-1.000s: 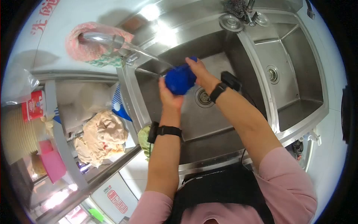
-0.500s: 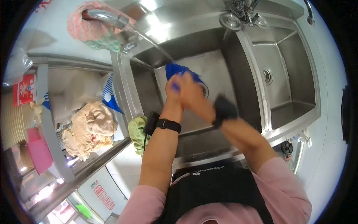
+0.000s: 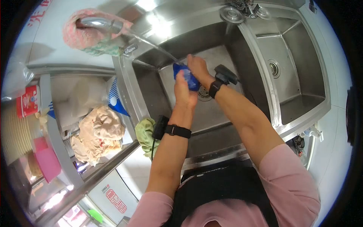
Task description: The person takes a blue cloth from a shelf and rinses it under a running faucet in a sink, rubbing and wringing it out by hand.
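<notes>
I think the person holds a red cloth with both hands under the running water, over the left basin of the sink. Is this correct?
Not quite: the cloth is blue, not red, as the head view shows. The rest holds: the left hand and right hand both grip it under the running water, over the left basin of the sink.

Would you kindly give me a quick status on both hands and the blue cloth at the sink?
Left hand and right hand both gripping blue cloth. Cloth under faucet stream, over the sink drain. Nothing blocking.
</notes>
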A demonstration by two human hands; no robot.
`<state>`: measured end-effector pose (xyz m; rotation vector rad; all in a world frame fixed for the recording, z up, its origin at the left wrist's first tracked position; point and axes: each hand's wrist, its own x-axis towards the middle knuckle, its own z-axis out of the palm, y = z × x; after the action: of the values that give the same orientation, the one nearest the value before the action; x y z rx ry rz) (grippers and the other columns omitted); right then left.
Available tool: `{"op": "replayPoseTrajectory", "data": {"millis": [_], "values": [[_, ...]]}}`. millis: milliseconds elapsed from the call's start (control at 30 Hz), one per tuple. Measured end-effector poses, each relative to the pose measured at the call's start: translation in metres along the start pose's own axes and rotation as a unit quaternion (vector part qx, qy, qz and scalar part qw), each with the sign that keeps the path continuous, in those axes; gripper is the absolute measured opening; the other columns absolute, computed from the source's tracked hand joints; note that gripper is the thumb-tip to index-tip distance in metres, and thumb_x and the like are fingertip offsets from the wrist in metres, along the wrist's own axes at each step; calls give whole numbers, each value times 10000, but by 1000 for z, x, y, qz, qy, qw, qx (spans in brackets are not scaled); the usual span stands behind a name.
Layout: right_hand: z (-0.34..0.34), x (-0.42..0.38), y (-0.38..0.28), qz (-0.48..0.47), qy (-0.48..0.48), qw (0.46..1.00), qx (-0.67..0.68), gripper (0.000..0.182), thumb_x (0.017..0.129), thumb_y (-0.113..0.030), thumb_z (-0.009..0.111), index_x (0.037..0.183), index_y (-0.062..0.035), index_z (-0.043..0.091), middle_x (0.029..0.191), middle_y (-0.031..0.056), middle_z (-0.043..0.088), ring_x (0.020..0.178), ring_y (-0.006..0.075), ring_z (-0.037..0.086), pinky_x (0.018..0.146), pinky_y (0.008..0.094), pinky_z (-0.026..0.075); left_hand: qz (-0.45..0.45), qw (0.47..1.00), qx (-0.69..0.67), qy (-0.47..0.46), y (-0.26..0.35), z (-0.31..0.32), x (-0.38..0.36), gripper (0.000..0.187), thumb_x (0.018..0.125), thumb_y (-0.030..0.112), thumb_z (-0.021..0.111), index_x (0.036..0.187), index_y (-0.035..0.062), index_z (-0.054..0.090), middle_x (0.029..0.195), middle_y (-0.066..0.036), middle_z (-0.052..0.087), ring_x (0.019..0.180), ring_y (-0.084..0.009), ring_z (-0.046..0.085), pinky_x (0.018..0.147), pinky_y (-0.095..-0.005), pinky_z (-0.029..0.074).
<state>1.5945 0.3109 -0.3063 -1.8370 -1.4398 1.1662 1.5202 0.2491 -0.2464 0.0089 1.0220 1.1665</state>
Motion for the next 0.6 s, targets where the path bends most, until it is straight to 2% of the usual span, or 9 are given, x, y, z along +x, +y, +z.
{"op": "replayPoseTrajectory", "data": {"millis": [100, 167, 200, 233, 267, 300, 333, 467, 600], "values": [[10, -44, -35, -177, 207, 962, -8, 337, 752, -300, 442, 715, 7, 575, 738, 234, 516, 794, 376, 470, 730, 496, 338, -10, 1000, 1, 9, 23, -4, 10, 315, 796, 291, 478, 980, 36, 455, 922, -71, 518, 859, -206, 514, 781, -334, 410], [17, -60, -44, -268, 222, 937, -36, 329, 752, -300, 442, 727, 7, 559, 715, 233, 527, 743, 382, 480, 713, 505, 344, -120, 984, -23, -128, 32, -31, 24, 324, 783, 293, 495, 985, 43, 457, 913, -69, 523, 855, -205, 516, 779, -341, 413], [16, -46, -41, -215, 175, 960, -37, 304, 749, -283, 448, 753, 3, 552, 730, 226, 528, 760, 377, 483, 721, 485, 353, 129, 940, 268, -168, 25, -43, 26, 325, 777, 303, 497, 980, 51, 461, 911, -71, 524, 855, -209, 516, 779, -350, 413], [13, -29, -33, -158, 127, 979, -37, 282, 746, -266, 454, 779, -1, 545, 746, 219, 530, 778, 371, 486, 729, 465, 362, 354, 753, 522, -186, 19, -49, 27, 327, 770, 312, 500, 974, 58, 464, 909, -73, 526, 854, -214, 516, 779, -358, 413], [10, -13, -23, -99, 79, 991, -37, 264, 744, -249, 460, 804, -4, 538, 761, 211, 532, 795, 366, 489, 737, 445, 371, 350, 752, 527, -187, 16, -39, 24, 327, 770, 312, 500, 974, 58, 464, 909, -73, 526, 854, -214, 516, 779, -358, 413], [6, -1, -14, -40, 30, 998, -38, 249, 741, -232, 466, 830, -8, 531, 777, 204, 534, 812, 361, 492, 744, 425, 380, 166, 938, 291, -87, 16, -19, 18, 330, 769, 317, 496, 978, 63, 463, 912, -74, 526, 854, -215, 516, 780, -362, 413], [-1, 4, -12, 17, -16, 999, -39, 240, 738, -215, 473, 856, -12, 524, 792, 197, 536, 829, 356, 495, 752, 405, 389, -39, 999, 18, 23, 17, -2, 15, 333, 768, 322, 492, 982, 69, 462, 915, -74, 526, 854, -215, 516, 780, -366, 413], [-28, -16, -22, -168, -29, 963, 210, 432, 713, -231, 548, 1111, -117, 422, 1025, 187, 497, 938, 333, 480, 782, 384, 387, 4, 1000, 13, -4, 41, 12, 21, 306, 795, 346, 434, 952, 87, 477, 917, -77, 537, 829, -231, 532, 777, -370, 417], [-40, -42, -37, -289, -85, 953, -21, 604, 615, -338, 632, 1135, -119, 416, 1001, 134, 503, 942, 275, 477, 815, 343, 363, 27, 998, -51, -40, 34, 19, 16, 343, 803, 378, 397, 937, 74, 483, 927, -93, 535, 823, -245, 531, 764, -368, 422]]}}
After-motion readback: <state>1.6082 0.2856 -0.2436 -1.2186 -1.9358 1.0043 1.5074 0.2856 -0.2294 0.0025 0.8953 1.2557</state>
